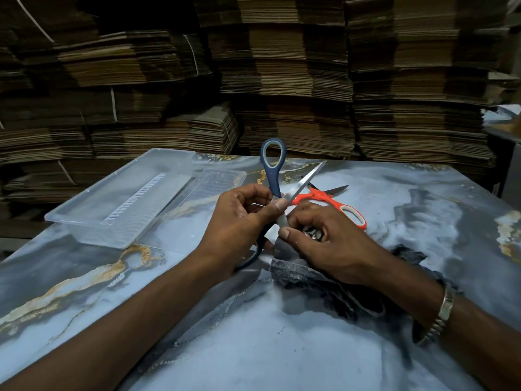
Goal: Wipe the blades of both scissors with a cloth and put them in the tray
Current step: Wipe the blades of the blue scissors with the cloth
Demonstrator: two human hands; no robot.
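Observation:
My left hand [239, 221] grips the blue-handled scissors [273, 167] at the pivot, blades spread wide. One handle loop stands upright and one bright blade points up to the right. The other blade runs down into my right hand [324, 244], which pinches it through a dark grey cloth [307, 275]. The cloth trails under my right wrist onto the table. Orange-handled scissors [327, 198] lie flat on the table just behind my hands, partly hidden by my fingers. A clear plastic tray [84, 218] sits at the left, holding nothing that I can see.
A clear lid [222, 179] lies beside the tray's far end. The table [253, 334] has a blue-grey marbled top with gold veins. Tall stacks of flattened cardboard [282, 66] rise close behind the far edge.

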